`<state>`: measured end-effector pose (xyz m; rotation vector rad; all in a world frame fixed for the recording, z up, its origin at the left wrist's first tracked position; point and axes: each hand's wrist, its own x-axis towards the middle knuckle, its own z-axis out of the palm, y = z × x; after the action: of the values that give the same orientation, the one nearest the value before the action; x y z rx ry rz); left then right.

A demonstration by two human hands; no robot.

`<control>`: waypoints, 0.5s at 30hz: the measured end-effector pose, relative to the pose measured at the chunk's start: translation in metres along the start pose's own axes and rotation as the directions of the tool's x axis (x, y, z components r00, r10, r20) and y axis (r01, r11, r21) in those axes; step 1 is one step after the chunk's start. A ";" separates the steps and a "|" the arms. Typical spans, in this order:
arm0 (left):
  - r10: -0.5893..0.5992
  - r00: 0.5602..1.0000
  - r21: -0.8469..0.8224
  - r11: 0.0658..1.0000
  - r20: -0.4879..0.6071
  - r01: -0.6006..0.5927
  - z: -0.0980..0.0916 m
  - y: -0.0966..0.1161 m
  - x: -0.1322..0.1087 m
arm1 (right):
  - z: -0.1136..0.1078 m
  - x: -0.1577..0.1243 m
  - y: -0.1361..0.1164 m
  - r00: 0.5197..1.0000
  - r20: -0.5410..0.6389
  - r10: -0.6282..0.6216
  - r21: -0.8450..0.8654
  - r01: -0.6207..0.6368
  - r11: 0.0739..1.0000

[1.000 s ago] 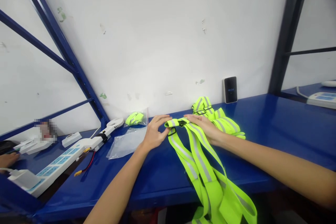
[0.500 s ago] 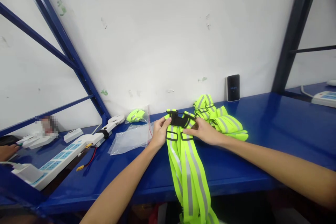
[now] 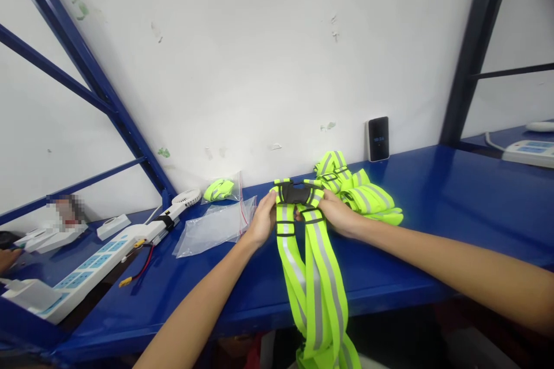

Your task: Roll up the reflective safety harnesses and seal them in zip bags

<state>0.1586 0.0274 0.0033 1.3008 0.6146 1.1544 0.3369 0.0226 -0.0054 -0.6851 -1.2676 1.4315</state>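
Writing: nothing legible. The black phone-sized device [image 3: 378,138] leaning on the white wall [image 3: 259,57] has a small blue display, too small to read. Markings on the power strip [image 3: 82,277] are also unreadable.

Change from previous frame: the hands have closed in towards each other, and the reflective harness [image 3: 315,277] hangs straighter and more tightly gathered below them. The camera view has shifted slightly.

Hands: the left hand [image 3: 262,222] and right hand [image 3: 340,214] are close together, clamped on the harness from either side, just below its black plastic piece [image 3: 294,195]. Both grip firmly, with fingers curled around the webbing. The black piece sits between and just above them.

Harness position: lime-yellow with grey reflective stripes, held just above the blue metal bench [image 3: 411,184]. Its long straps lie across the bench and drop over the front edge.

Nearby: a second bundle of reflective straps [image 3: 359,196] lies just beyond the right hand. A clear plastic bag [image 3: 212,228] lies just left of the left hand, and a small bag with folded lime-yellow straps [image 3: 220,189] sits behind it against the wall. Further left are a small white fan [image 3: 186,197] and a red-and-black wire [image 3: 138,265]. Another person's hand [image 3: 4,259] shows at the far left edge.
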 end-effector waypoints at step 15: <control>0.074 0.997 0.259 0.963 -0.004 -0.071 -0.006 -0.009 0.002 | -0.001 -0.005 -0.001 0.991 0.123 0.058 -0.052 -0.052 0.997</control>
<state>0.1573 0.0330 -0.0062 1.5492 0.7523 1.1717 0.3393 0.0180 -0.0055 -0.6773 -1.3934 1.5120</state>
